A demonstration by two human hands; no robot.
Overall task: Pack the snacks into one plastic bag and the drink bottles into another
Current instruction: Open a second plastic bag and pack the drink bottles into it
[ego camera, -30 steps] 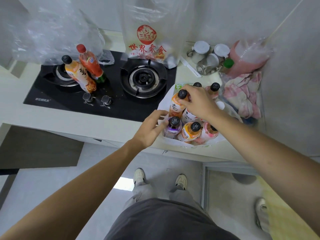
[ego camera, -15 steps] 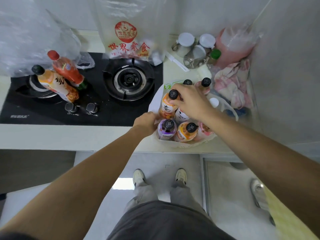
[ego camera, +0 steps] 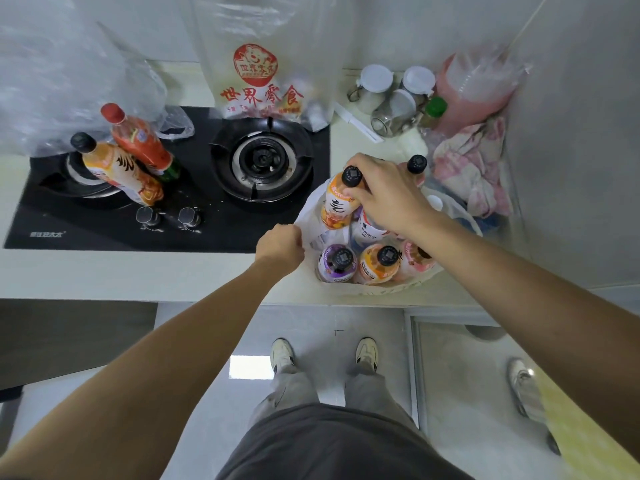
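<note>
Head view is showing the right hand (ego camera: 388,195) gripping a round-capped orange bottle (ego camera: 337,202) by its neck inside the thin white bag (ego camera: 311,216), whose crinkled rim the left hand (ego camera: 280,249) is pinching.

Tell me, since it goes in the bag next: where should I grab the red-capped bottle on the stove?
Likely the narrowed body just below the red cap of the red-capped bottle, coming from its right. It stands leaning against the orange bottle on its left, and crumpled plastic crowds it behind.
</note>
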